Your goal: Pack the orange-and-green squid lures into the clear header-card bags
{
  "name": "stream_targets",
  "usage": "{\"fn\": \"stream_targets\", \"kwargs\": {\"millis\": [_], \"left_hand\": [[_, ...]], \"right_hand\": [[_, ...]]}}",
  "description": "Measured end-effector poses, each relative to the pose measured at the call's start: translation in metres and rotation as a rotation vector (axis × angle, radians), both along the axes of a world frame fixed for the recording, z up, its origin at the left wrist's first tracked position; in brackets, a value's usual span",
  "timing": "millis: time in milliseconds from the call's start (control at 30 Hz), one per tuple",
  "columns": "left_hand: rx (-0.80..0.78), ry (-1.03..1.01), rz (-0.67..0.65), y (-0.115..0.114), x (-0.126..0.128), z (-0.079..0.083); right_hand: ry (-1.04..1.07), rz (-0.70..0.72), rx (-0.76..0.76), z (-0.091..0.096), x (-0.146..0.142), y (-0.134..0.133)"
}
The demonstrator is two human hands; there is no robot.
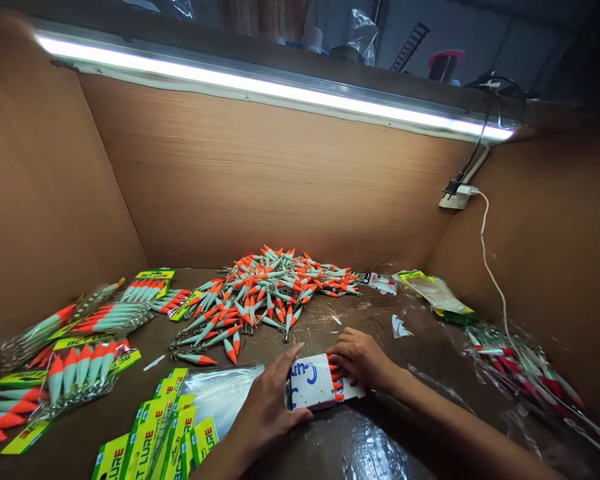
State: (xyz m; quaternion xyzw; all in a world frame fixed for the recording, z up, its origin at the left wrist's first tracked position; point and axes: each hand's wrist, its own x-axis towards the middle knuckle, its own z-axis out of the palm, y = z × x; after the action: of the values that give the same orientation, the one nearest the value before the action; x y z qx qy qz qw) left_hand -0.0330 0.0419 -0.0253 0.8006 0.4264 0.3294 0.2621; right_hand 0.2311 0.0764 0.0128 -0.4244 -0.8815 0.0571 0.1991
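Observation:
A small white box with blue handwriting lies on the table in front of me. My left hand grips its left end, thumb at the near side and fingers at the far side. Orange-tipped fishing lures show in a row at the box's right part. My right hand is closed over those lures, its fingers curled down; the fingertips are partly hidden. Beyond my hands spreads a big pile of loose white-and-orange lures. Clear plastic bags with yellow-green header cards lie to the left of my left hand.
Packed bags of lures line the left side. At the right are more packaging bags and red-and-white lures in plastic. A white cable hangs from a wall socket. Wooden panels enclose the table, beneath a tube light.

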Motion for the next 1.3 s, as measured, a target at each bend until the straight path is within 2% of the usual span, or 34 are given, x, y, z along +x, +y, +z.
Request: {"fn": "stream_targets", "kwargs": {"millis": [100,167,233,333,400,500,600,667,833,900,967,1067,1200,1300], "left_hand": [[0.011,0.023,-0.052,0.0,0.0,0.002],[0.017,0.054,-0.058,0.002,-0.009,0.013],[-0.012,0.125,-0.003,0.005,-0.025,0.027],[-0.16,0.387,0.114,0.01,-0.055,0.044],[-0.202,0.519,0.196,0.012,-0.068,0.048],[-0.263,0.574,0.25,0.013,-0.072,0.047],[-0.319,0.552,0.264,0.015,-0.07,0.045],[-0.289,0.515,0.284,0.018,-0.069,0.046],[-0.21,0.416,0.243,0.023,-0.068,0.055],[-0.185,0.333,0.215,0.024,-0.066,0.06],[-0.199,0.23,0.172,0.024,-0.064,0.065],[-0.332,0.109,0.077,0.025,-0.06,0.065],[-0.529,0.037,0.028,0.027,-0.058,0.054],[-0.621,0.009,-0.011,0.028,-0.059,0.045]], "right_hand": [[0.037,-0.033,-0.025,0.005,-0.009,-0.009],[0.062,0.044,-0.08,0.008,-0.018,-0.019],[0.034,0.166,-0.153,0.009,-0.029,-0.027],[-0.031,0.252,-0.217,0.013,-0.037,-0.035],[-0.055,0.3,-0.265,0.02,-0.032,-0.038],[-0.088,0.37,-0.372,0.031,-0.008,-0.043],[-0.057,0.29,-0.451,0.035,0.018,-0.052],[0.01,0.193,-0.458,0.028,0.029,-0.058],[0.111,-0.198,-0.345,-0.01,0.034,-0.071],[0.114,-0.312,-0.31,-0.021,0.032,-0.072],[0.101,-0.352,-0.297,-0.026,0.033,-0.072],[0.082,-0.37,-0.282,-0.02,0.042,-0.066],[0.147,-0.332,-0.222,-0.002,0.065,-0.06],[0.179,-0.299,-0.144,0.01,0.077,-0.061]]}}
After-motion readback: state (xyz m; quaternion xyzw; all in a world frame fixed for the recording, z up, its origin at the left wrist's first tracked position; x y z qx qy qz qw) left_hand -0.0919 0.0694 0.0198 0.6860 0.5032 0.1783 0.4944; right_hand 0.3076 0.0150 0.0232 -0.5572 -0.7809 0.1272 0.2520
